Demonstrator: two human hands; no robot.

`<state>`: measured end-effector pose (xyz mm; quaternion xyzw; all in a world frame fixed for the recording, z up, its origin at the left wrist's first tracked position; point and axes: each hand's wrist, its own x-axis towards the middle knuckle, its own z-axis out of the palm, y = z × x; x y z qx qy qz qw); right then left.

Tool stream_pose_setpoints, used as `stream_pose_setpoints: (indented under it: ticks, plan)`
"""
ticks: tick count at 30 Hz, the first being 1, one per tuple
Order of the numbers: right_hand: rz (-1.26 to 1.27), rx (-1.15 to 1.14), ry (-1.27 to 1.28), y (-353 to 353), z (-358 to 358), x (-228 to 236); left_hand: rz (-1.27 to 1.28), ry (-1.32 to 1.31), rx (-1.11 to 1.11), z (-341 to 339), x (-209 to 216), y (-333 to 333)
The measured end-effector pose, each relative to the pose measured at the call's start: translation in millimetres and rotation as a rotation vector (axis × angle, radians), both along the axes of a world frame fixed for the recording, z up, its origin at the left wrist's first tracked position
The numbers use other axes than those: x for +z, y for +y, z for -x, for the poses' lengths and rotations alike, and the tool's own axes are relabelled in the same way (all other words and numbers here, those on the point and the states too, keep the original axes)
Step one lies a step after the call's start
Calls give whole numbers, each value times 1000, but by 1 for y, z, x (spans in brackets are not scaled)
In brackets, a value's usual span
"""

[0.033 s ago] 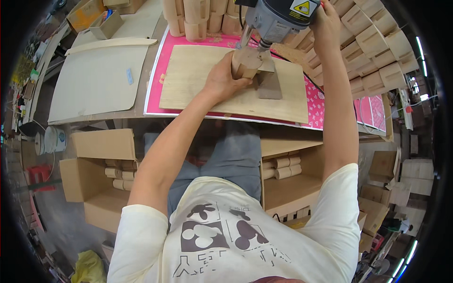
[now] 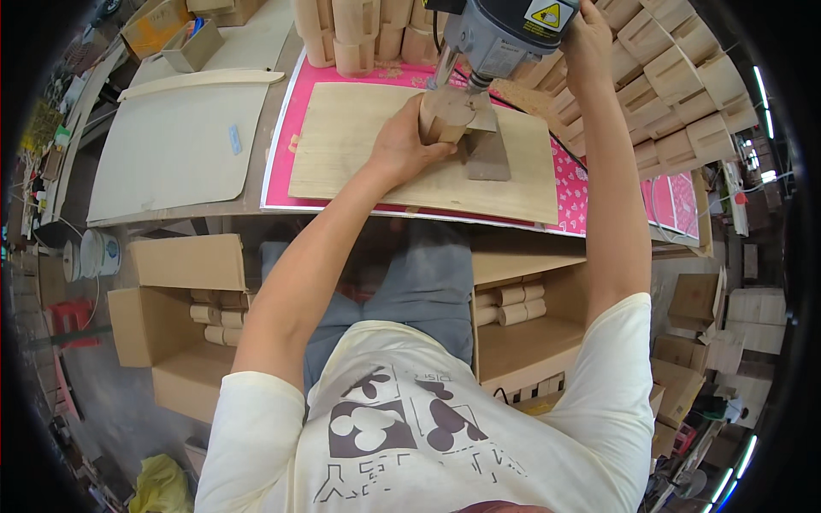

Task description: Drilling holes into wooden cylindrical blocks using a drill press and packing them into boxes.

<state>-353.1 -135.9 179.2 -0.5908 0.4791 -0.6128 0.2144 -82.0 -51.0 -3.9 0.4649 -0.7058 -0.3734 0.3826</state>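
Note:
My left hand (image 2: 406,145) is closed around a pale wooden block (image 2: 445,115) with a rounded outline, its thumb along the near side. The block is held against a brown angled support (image 2: 489,158) on a flat wooden board (image 2: 368,162). Right above it is the chuck of a grey and black drill press (image 2: 496,47); whether the bit touches the wood cannot be made out. At the machine's right side, my raised right hand (image 2: 588,47) has its fingers curled round the drill press handle, which is mostly hidden.
Stacked wooden blocks (image 2: 676,81) rise at the right, and more wooden pieces (image 2: 355,38) stand behind the board. Pink patterned sheeting (image 2: 286,154) covers the bench. Open cartons with wooden pieces flank my legs, a left carton (image 2: 188,261) and a right carton (image 2: 530,350). A black cable runs behind the support.
My right hand has shifted very slightly at the drill press handle. The left hand and the wooden block stay in place.

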Motion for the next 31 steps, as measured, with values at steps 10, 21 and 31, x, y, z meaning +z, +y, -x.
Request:
stream_pose_setpoints:
  ticks: [10, 21, 31]
  plan:
    - [-135, -39, -82, 25, 18, -74, 78, 72, 110, -2, -7, 6]
    - [-360, -243, 145, 78, 25, -233, 34, -20, 171, -45, -28, 71]
    - [-192, -260, 306, 86, 16, -245, -242, 61, -177, -40, 7, -12]
